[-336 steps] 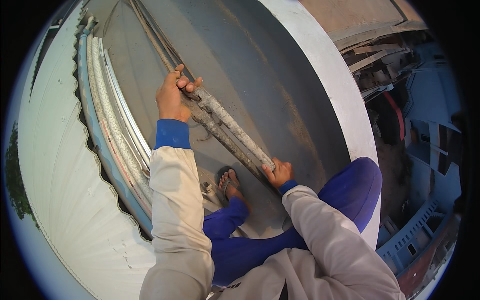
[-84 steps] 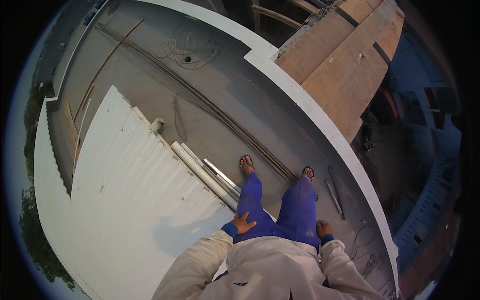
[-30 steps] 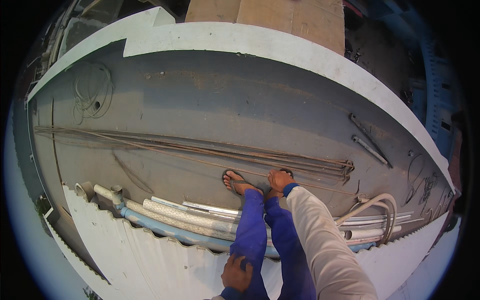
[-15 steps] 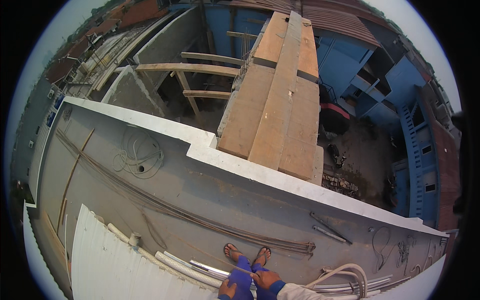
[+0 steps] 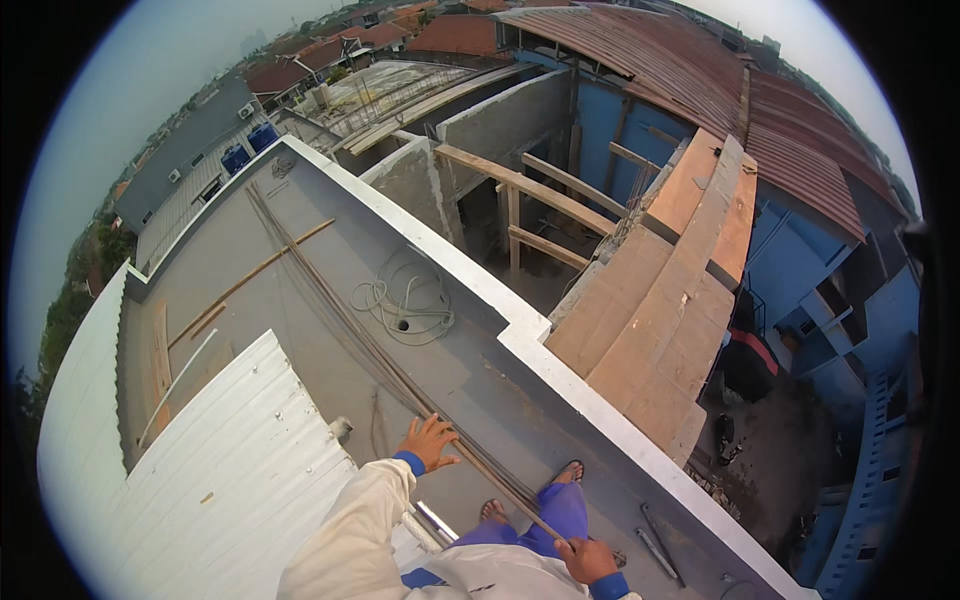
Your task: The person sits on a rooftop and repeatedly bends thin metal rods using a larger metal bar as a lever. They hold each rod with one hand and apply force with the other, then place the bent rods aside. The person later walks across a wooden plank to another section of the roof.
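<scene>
A thin, long, brown steel rod [image 5: 537,521] has its near end in my right hand [image 5: 588,560], whose fingers are closed around it by my right thigh. From there the rod slants forward and left, running close along a bundle of long steel rods [image 5: 345,318] on the grey roof floor. My left hand [image 5: 430,444] reaches out over this bundle with its fingers spread. Nothing is gripped in it, and I cannot tell whether it touches the rods. My feet in sandals stand beside the bundle.
White corrugated sheeting [image 5: 235,440] lies at left. A low white parapet [image 5: 610,405] borders the roof, with a deep drop beyond. A coiled pale hose [image 5: 405,300], a wooden strip [image 5: 255,275] and two short metal bars [image 5: 658,548] lie on the floor. Wooden boards [image 5: 650,320] stretch past the parapet.
My view has turned left. My left hand has moved from beside my leg out forward over the rods, its fingers spreading. My right hand still holds the rod, which now lies along the bundle.
</scene>
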{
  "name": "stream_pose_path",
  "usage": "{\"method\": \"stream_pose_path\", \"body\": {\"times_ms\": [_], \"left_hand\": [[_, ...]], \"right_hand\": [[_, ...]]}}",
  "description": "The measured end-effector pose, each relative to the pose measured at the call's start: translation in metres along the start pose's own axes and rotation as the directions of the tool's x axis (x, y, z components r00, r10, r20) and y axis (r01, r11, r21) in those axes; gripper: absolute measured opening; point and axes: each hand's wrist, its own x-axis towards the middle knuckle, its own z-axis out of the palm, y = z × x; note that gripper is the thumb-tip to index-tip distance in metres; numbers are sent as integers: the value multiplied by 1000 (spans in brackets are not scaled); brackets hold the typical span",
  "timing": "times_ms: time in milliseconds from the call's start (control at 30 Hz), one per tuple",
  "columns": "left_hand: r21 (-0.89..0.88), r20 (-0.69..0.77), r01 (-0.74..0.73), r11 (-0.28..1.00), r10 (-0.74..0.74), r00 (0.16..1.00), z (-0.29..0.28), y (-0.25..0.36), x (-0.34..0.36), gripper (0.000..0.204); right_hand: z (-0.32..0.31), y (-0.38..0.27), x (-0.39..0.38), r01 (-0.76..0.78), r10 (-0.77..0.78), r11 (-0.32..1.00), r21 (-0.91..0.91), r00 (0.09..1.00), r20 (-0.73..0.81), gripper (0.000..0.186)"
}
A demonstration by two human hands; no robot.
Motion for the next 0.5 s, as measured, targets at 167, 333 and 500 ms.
{"method": "stream_pose_path", "body": {"times_ms": [167, 333, 500], "left_hand": [[-63, -44, -217, 974, 214, 976, -37, 0, 66, 58], [-182, -14, -325, 928, 328, 945, -83, 66, 149, 59], [-278, 86, -384, 880, 421, 903, -138, 176, 201, 63]], "right_hand": [[-66, 21, -2, 23, -39, 980, -200, 996, -80, 46], [-160, 75, 15, -163, 126, 959, -234, 979, -163, 44], [-257, 97, 42, -190, 141, 973, -130, 937, -319, 44]]}}
